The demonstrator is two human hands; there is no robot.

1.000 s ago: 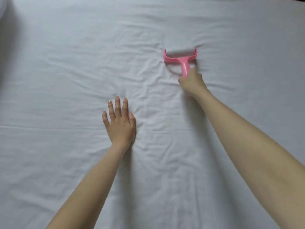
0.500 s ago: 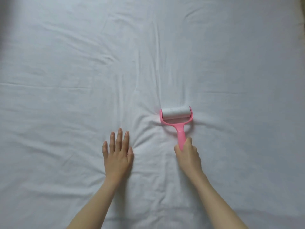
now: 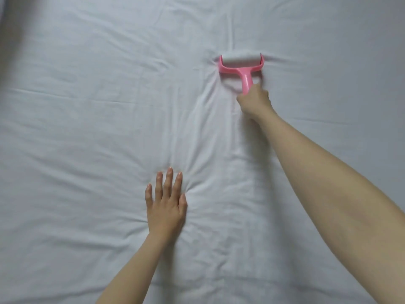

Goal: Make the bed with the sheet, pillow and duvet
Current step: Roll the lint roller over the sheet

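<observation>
Far right on sheet [image 3: 87,128] – right hand [image 3: 254,104] gripping lint roller [image 3: 241,65] has pushed out again; left hand [image 3: 167,207] flat, fingers straight – still cleaning

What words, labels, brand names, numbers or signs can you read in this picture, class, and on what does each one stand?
None: no text can be read anywhere in this view.
The pink lint roller held by the right hand shows no brand or label.
The white sheet under the flat left hand is plain, with creases only.
</observation>
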